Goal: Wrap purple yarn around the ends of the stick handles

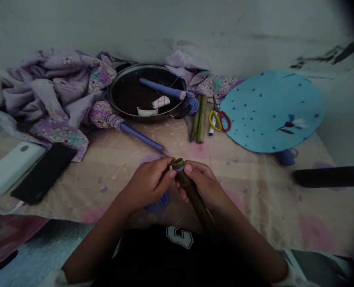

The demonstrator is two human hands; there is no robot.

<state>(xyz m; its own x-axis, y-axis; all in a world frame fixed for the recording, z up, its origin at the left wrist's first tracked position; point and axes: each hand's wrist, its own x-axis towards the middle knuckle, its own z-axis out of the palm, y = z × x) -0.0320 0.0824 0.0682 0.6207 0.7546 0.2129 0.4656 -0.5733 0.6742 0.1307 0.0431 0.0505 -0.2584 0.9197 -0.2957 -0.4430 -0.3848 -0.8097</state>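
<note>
Left hand (149,181) pinching the yarn (180,168), right hand (207,184) curled round the stick (197,201), I have it between them, its long axis slanting from the ringed far end back rightward to the shirt (143,259), right hand nearer its length.

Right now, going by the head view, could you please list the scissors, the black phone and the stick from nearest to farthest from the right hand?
1. Stick: in the right hand.
2. Scissors: ahead, slightly to the right.
3. Black phone: far over on the left.
</note>
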